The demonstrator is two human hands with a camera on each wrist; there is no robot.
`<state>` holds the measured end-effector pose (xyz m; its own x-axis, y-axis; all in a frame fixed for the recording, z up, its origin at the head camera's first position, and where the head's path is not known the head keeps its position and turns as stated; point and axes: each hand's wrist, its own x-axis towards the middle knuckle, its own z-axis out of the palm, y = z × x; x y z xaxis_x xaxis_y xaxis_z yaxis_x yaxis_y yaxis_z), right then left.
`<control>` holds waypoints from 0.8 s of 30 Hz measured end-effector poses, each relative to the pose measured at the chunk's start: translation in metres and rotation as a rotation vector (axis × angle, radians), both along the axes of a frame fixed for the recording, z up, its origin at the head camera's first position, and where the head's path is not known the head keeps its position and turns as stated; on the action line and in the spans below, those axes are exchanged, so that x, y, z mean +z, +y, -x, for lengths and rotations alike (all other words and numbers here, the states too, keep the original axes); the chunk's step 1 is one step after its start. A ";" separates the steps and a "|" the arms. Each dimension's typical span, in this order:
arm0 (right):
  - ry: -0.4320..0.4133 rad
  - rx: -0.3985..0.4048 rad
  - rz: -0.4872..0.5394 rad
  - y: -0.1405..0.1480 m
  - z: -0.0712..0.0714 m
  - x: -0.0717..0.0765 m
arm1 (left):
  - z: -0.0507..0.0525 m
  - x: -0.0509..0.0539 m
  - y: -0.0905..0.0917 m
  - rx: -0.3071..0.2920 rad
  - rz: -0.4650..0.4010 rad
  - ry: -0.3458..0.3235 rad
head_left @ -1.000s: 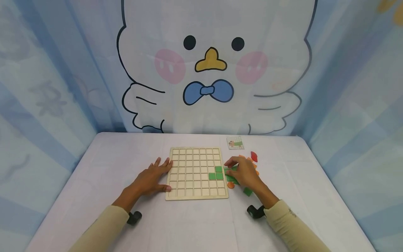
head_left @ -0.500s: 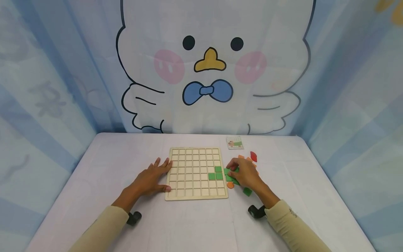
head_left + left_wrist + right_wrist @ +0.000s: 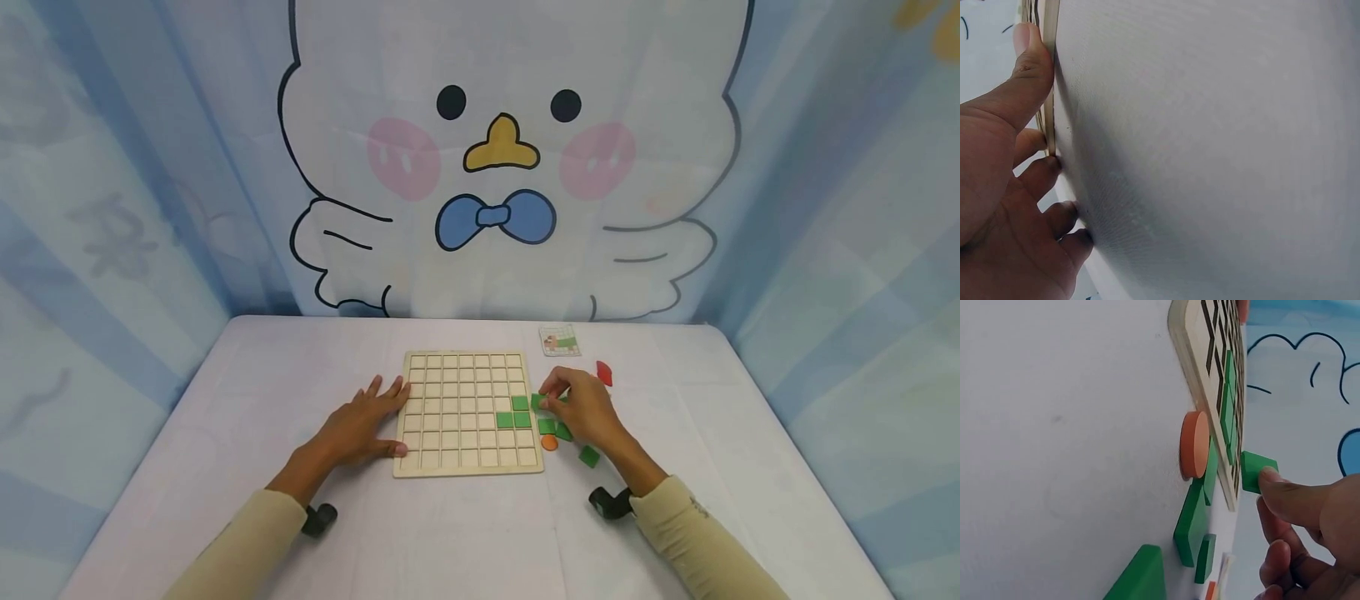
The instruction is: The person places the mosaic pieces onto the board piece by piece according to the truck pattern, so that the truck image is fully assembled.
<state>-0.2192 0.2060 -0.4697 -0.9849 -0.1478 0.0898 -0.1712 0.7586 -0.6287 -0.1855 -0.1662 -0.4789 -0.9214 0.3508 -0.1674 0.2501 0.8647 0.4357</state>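
In the head view a pale wooden grid board (image 3: 450, 457) lies flat, with three green square tiles (image 3: 506, 420) set in cells near its right side. My left hand (image 3: 358, 427) rests along the board's left edge, fingers spread; the left wrist view has the thumb (image 3: 1030, 59) against that edge. Just off the right edge, my right hand (image 3: 587, 410) pinches a green square tile (image 3: 1254, 470) between thumb and fingers, raised above the table. Several loose green tiles (image 3: 589, 456) lie below that hand, beside an orange disc (image 3: 550, 442).
A small picture card (image 3: 560, 341) lies beyond the board's top right corner. Near it is a red piece (image 3: 604, 372). In the right wrist view a bit of an orange piece (image 3: 1210, 590) shows low down. A printed curtain (image 3: 495, 275) stands behind the table.
My right hand has lifted a green tile off the loose pile and shifted slightly away from me. It now covers the orange pieces seen before. My left hand has stayed put.
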 end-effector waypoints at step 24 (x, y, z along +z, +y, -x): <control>-0.012 0.076 0.021 -0.047 0.010 -0.011 | 0.002 -0.004 -0.001 0.003 0.006 -0.003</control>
